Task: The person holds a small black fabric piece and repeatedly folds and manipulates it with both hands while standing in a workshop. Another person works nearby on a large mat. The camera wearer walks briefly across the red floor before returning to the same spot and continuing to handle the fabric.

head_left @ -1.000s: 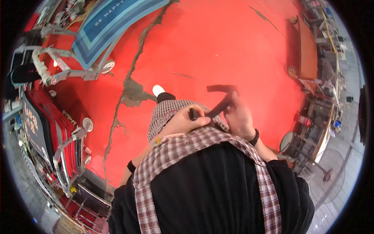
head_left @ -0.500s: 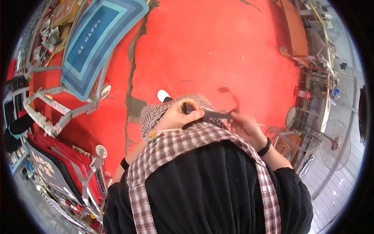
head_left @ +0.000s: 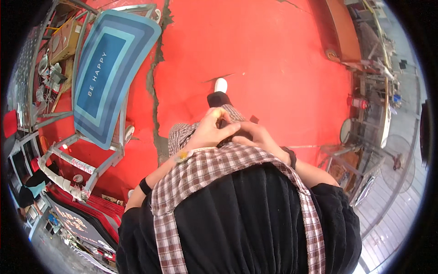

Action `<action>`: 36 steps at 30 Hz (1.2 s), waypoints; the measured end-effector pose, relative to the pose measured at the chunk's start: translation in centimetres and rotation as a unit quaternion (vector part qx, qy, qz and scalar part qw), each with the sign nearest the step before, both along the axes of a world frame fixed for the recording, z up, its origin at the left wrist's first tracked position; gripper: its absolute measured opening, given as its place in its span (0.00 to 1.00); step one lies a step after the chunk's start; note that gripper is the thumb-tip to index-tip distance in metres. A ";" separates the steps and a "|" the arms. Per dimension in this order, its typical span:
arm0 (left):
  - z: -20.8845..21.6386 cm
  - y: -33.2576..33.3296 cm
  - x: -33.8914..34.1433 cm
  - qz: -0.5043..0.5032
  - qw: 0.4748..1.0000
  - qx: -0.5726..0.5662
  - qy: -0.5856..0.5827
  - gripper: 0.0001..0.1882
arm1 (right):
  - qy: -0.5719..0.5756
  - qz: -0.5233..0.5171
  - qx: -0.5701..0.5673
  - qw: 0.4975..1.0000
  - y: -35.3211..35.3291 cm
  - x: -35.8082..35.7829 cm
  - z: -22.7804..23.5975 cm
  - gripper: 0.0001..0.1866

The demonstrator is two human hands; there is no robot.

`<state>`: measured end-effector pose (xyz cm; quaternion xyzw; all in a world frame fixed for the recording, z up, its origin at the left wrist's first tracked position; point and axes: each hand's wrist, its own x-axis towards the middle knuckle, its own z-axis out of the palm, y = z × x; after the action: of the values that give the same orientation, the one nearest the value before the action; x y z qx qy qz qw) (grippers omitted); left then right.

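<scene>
My left hand (head_left: 211, 129) is closed in front of my waist, thumb and fingers pinching a dark strip (head_left: 222, 123) that is mostly hidden by the hands. My right hand (head_left: 261, 137) is pressed up against it, fingers curled in at the same strip. A short dark red-brown flap (head_left: 254, 119) shows just beyond the right fingers; it may be an end of the strip. Under both hands lies the brown-and-white checked apron (head_left: 214, 166) that I wear.
At the left a blue mat (head_left: 107, 77) hangs over a metal-framed cart (head_left: 116, 157), with dark and red mats (head_left: 84, 223) stacked nearer. Another person (head_left: 34, 185) is at the far left. Right: a fire extinguisher (head_left: 358, 103), a shelf bench and a fan (head_left: 397, 162). The floor (head_left: 273, 59) is red.
My right hand has moved left to meet my left hand, and the strip stretched between them is now mostly covered. I have stepped forward; the blue mat sits lower in view.
</scene>
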<state>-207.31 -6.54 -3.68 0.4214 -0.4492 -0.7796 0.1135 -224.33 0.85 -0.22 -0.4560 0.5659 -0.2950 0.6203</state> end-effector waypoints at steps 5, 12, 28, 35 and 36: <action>0.3 -7.6 -6.6 0.128 0.991 0.021 0.023 0.10 | 0.018 0.065 -0.054 0.996 -8.1 -5.8 -1.0 0.19; -2.3 -16.3 -13.5 0.412 0.903 0.115 0.020 0.19 | -0.037 -0.030 0.120 0.992 -17.0 -12.2 -1.3 0.14; -3.8 -46.7 -21.8 0.362 0.922 0.135 -0.019 0.35 | -0.129 -0.168 0.011 0.977 -44.5 -16.9 -1.8 0.20; -2.1 -60.3 -27.7 0.314 0.943 0.102 -0.023 0.32 | 0.009 -0.066 0.071 0.995 -55.8 -22.4 -2.9 0.24; -2.0 -62.3 -29.0 0.282 0.956 0.072 -0.030 0.29 | 0.026 -0.061 0.067 0.996 -57.5 -23.5 -2.7 0.24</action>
<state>-236.31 -68.88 -5.65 0.5613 -0.2586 -0.7330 0.2843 -247.88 -56.65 -2.94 -0.3854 0.6270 -0.2820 0.6155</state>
